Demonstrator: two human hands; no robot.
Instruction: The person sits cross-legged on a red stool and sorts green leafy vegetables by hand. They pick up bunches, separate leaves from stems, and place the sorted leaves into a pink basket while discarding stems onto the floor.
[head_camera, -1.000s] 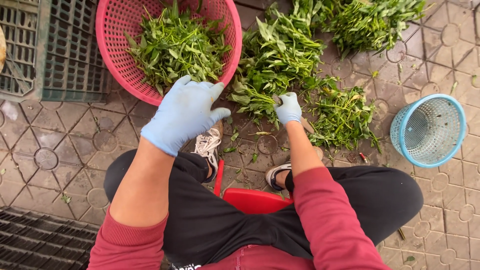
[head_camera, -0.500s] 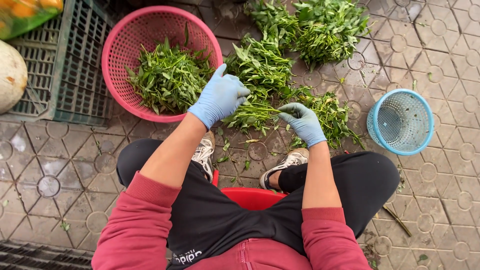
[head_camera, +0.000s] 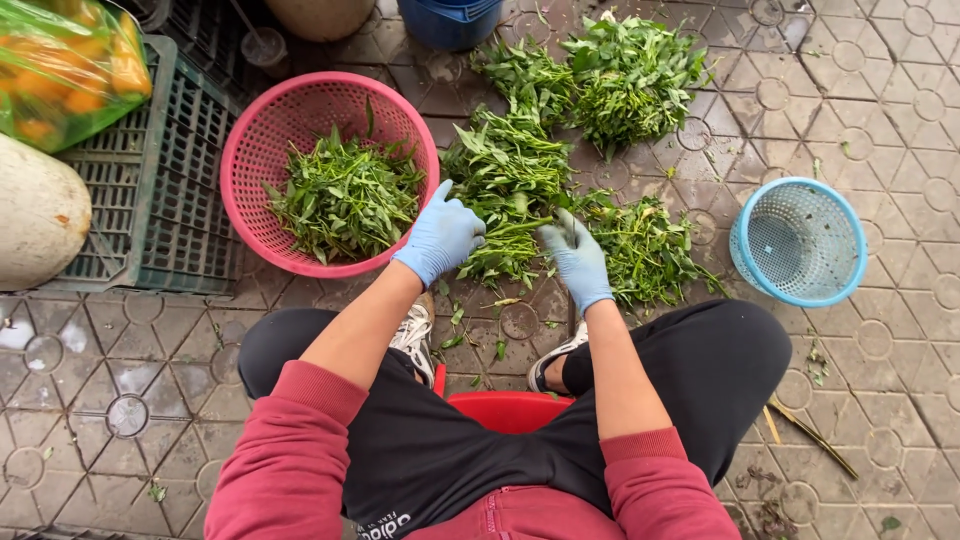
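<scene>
Here, left hand (head_camera: 440, 236), right hand (head_camera: 578, 258), leafy stems (head_camera: 512, 228)

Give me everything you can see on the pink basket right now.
The round pink perforated plastic basket sits upright on the paved ground, its left rim against the dark green slatted plastic crate. It holds a loose heap of cut leafy green stems, about half full. The person's blue-gloved left hand is at its right rim; contact is unclear.

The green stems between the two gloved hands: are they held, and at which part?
Yes. The left hand and the right hand each grip one end of a small bunch of green stems, above the leafy pile on the paving.
</scene>
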